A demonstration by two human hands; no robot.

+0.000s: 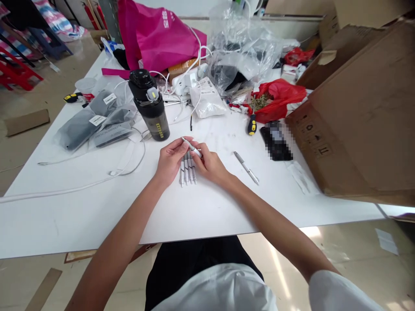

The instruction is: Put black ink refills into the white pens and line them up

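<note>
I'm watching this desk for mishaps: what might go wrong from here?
1. The pen held between the left hand and the right hand might slip and disturb the row of pens just below.
2. The loose pen lies beside the right forearm, so a sideways sweep could knock it.
3. The bottle stands just beyond the left hand; a careless reach might tip it.
</note>
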